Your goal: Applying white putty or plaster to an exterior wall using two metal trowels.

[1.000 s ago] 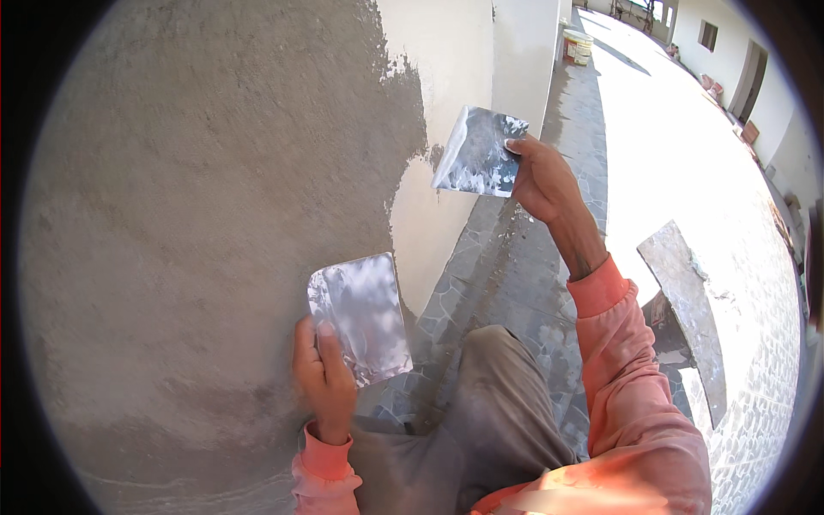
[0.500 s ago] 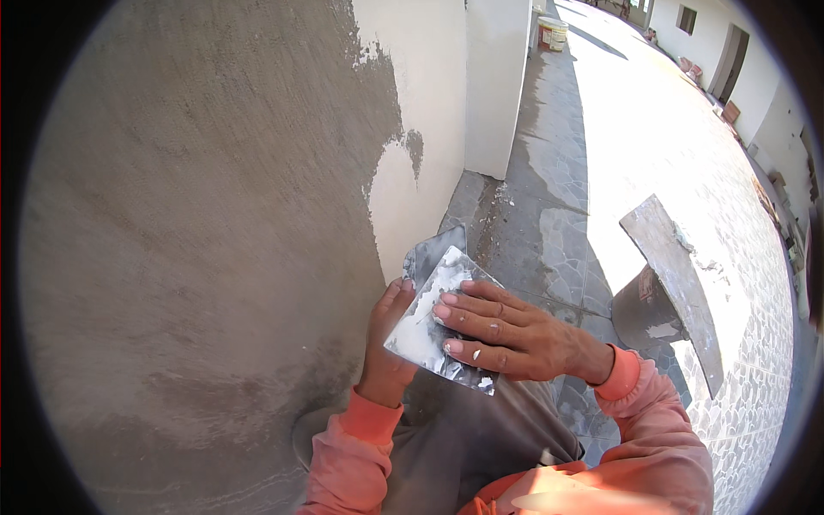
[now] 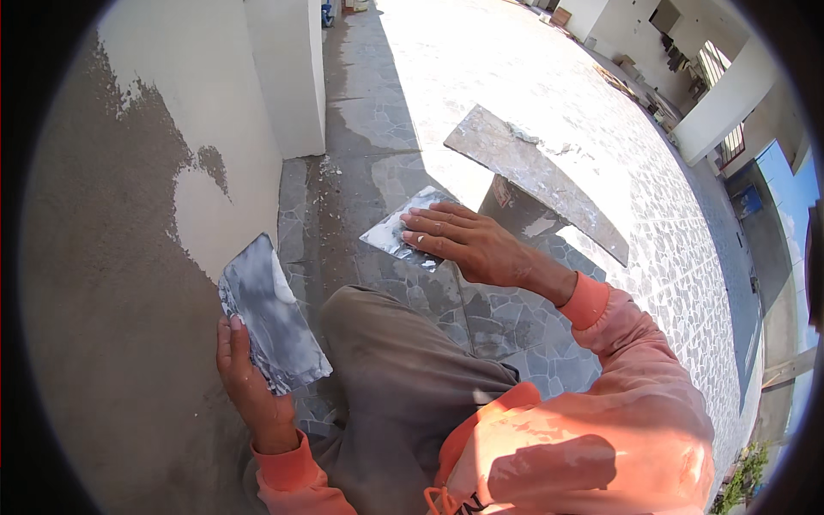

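The left blade and the right blade, overlapping half a second ago, are now well apart. The left hand pinches its blade at the lower left edge, the metal rising above the hand. The right hand lays its fingers close together over its own blade, thumb hidden; that blade, smeared with white paste, juts out to the hand's left. Just beyond the right hand, the board over the bucket now appears nearer it.

The white-smeared metal left blade and white-caked right blade tilt, apart.
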A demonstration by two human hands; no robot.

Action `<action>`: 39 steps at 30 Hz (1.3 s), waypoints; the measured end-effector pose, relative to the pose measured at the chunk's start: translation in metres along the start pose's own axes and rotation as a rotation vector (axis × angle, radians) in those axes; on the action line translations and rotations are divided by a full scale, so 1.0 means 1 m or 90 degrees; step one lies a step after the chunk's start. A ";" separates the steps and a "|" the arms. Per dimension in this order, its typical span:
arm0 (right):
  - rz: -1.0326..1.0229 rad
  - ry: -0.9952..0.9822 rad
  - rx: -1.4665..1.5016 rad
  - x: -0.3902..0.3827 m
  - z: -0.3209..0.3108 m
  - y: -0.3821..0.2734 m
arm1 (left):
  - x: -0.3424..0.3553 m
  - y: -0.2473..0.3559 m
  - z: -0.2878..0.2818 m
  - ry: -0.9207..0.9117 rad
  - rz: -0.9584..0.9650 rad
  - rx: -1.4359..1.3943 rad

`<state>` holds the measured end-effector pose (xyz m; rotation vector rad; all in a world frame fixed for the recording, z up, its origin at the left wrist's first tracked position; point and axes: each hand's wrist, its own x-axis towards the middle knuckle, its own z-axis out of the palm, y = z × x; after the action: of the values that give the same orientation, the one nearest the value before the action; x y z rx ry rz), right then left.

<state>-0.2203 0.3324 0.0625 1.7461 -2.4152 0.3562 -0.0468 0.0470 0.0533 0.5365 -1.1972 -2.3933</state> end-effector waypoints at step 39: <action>0.604 -0.025 -0.171 -0.164 -0.056 0.253 | 0.001 -0.019 -0.005 0.054 0.006 0.082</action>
<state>-0.4097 0.5731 0.0478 0.4173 -2.9769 0.0667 -0.0491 0.0534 0.0350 0.6636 -1.3201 -2.2726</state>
